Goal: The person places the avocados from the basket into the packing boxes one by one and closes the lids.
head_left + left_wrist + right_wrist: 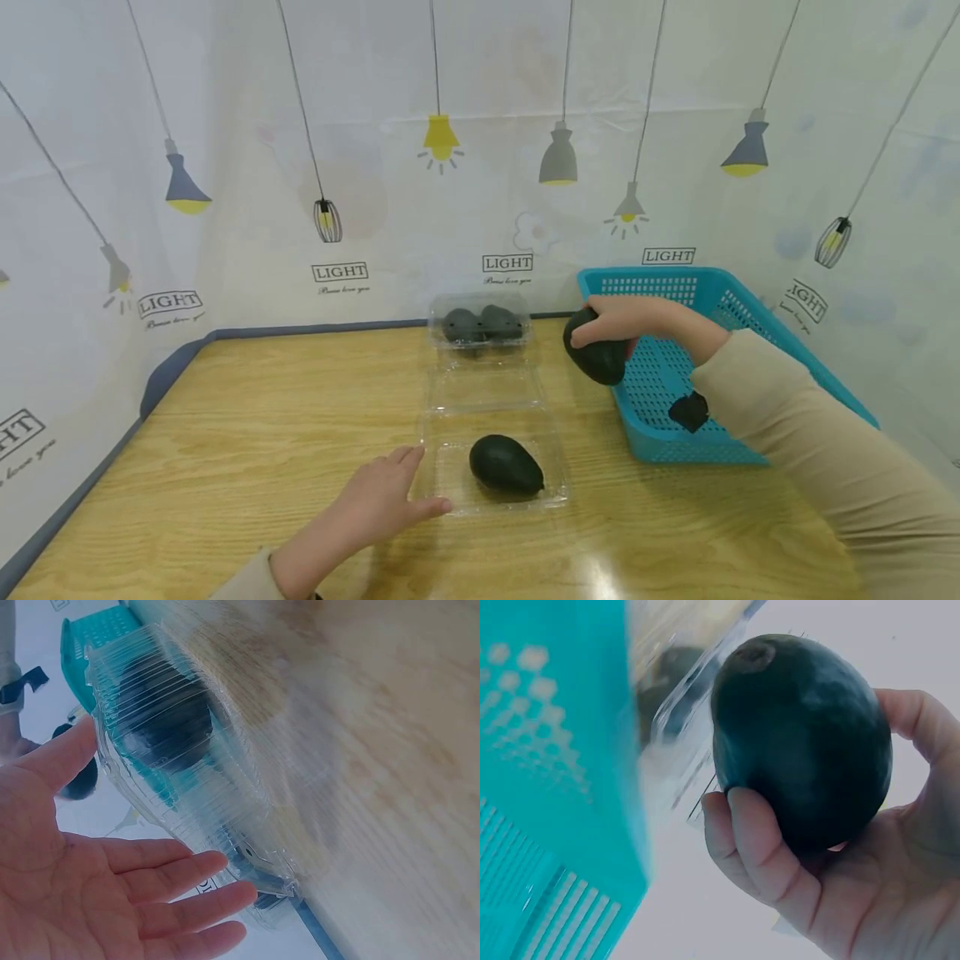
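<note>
The right grip [874,877] holds a dark green avocado [802,742], digits curled against its lower left and right sides. A brownish mark shows near its upper left end. A turquoise basket [592,832], pierced with holes and slots, fills the left, apart from the avocado. Between them, blurred, appear clear plastic [676,705] and a dark shape [679,666].

— See the glossy, dark-green, egg-shaped fruit [600,362]?
— Yes, held aloft, tilted.
— And the clear plastic clamshell [453,471]?
— Lying open, with another dark-green, oval fruit [504,467] on its side inside.
</note>
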Tool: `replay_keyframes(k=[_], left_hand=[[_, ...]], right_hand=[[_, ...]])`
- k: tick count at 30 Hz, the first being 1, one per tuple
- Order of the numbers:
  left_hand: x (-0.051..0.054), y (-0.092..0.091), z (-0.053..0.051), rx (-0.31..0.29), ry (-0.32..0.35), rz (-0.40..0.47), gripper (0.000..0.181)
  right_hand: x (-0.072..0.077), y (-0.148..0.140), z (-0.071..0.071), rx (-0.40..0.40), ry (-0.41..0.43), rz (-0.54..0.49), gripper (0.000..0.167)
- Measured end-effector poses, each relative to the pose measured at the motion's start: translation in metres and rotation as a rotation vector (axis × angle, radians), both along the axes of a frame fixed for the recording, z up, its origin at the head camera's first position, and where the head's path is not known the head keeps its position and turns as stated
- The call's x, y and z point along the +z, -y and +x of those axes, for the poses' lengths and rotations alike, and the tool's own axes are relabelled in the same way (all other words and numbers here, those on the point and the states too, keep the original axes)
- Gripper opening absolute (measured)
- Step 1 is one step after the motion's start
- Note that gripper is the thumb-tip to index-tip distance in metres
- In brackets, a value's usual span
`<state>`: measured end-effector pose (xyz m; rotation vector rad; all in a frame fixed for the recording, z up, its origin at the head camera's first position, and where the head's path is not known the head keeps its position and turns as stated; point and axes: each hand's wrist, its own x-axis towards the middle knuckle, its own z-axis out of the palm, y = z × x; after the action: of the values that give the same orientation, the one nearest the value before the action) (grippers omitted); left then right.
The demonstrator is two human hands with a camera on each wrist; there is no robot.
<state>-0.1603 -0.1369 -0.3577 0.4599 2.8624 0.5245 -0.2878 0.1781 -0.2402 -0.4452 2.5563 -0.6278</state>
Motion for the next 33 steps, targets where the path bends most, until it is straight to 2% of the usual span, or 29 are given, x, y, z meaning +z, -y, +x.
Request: replay_keyframes(k=[6, 10, 15, 18, 22, 26, 33], left_hand=[[0.001, 0.0, 0.0, 0.004, 0.004, 0.001, 0.083], [0.002, 0.0, 0.001, 0.006, 0.009, 0.004, 0.083], [0.002, -0.001, 0.0, 0.016, 0.014, -0.001, 0.083], [0.001, -0.001, -0.001, 0.019, 0.021, -0.001, 0.083], [0.002, 0.0, 0.0, 0.015, 0.022, 0.01, 0.083], [0.002, 0.0, 0.0, 0.003, 0.015, 0.019, 0.082], [0.003, 0.0, 0.0, -0.005, 0.012, 0.023, 0.083]], right_hand=[[-0.001, 0.03, 0.009, 0.044, 0.027, -0.04, 0.052], [-0.007, 0.05, 0.014, 0.066, 0.036, -0.038, 0.054], [-0.021, 0.077, 0.022, 0.107, 0.047, -0.023, 0.059], [-0.03, 0.092, 0.03, 0.129, 0.055, 0.001, 0.069], [-0.041, 0.111, 0.041, 0.151, 0.052, 0.004, 0.066], [-0.054, 0.124, 0.05, 0.2, 0.024, -0.03, 0.052], [-0.073, 0.136, 0.059, 0.284, -0.046, -0.061, 0.059]])
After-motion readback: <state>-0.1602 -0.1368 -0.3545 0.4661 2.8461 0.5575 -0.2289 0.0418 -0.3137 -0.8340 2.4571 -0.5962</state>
